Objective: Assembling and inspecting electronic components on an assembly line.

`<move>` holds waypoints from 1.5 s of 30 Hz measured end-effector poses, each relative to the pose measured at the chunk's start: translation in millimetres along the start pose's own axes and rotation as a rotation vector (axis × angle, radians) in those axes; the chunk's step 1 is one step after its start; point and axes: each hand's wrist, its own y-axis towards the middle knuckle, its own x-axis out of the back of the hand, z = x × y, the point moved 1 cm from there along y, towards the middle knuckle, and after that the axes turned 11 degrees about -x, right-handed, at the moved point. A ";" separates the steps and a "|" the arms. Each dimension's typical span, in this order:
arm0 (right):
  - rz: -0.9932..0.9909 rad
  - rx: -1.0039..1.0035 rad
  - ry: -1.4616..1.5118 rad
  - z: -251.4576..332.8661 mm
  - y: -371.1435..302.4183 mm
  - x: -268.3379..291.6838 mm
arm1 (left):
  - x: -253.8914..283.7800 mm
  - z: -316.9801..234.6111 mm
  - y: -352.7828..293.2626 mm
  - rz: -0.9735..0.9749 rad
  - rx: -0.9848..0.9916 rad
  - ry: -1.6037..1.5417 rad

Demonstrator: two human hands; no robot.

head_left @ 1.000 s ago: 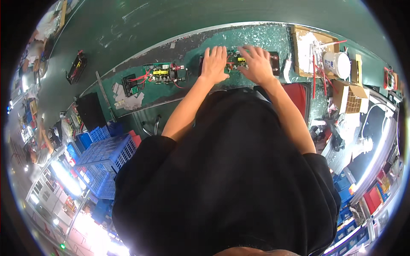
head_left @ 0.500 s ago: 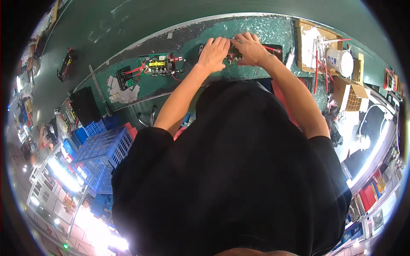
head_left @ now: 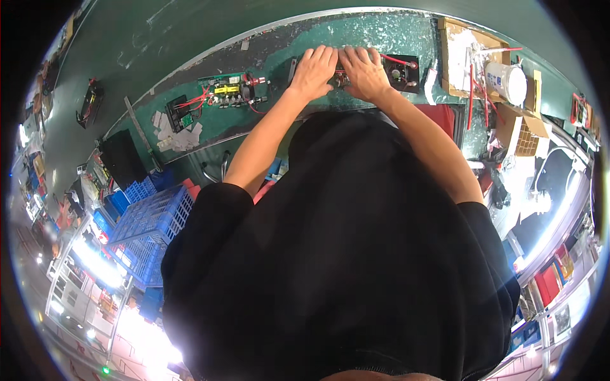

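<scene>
A circuit board assembly (head_left: pixel 341 79) lies on the green bench top, mostly covered by my hands. Its right end is a black end panel (head_left: pixel 410 81) with a red wire and round terminals. Over the left part of the assembly rests my left hand (head_left: pixel 312 73), fingers bent across the far edge. My right hand (head_left: pixel 364 73) grips the same assembly from above, close beside the left one. Only a strip of small parts shows between the hands. What the fingertips touch is hidden.
To the left lies another circuit board (head_left: pixel 232 90) with yellow parts and red wires, near paper scraps (head_left: pixel 184 138). At right stand a cardboard box (head_left: pixel 452 32), a white tub (head_left: pixel 506 82) and red rods (head_left: pixel 471 101). Blue crates (head_left: pixel 152 222) are stacked at lower left.
My right hand has shifted left, closer to my left hand, and its fingers have straightened forward. More of the black end panel shows now. The view has moved slightly.
</scene>
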 end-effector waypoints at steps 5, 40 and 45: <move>-0.006 -0.009 0.029 -0.3 -0.3 -0.6 | -0.8 -0.7 1.1 -0.007 -0.002 -0.003; -0.031 -0.267 0.312 -37.6 -32.8 21.0 | -4.4 -4.0 10.5 0.092 -0.001 -0.047; 0.073 -0.080 0.147 -42.0 -18.3 9.5 | -4.9 -4.1 13.4 0.090 -0.010 -0.049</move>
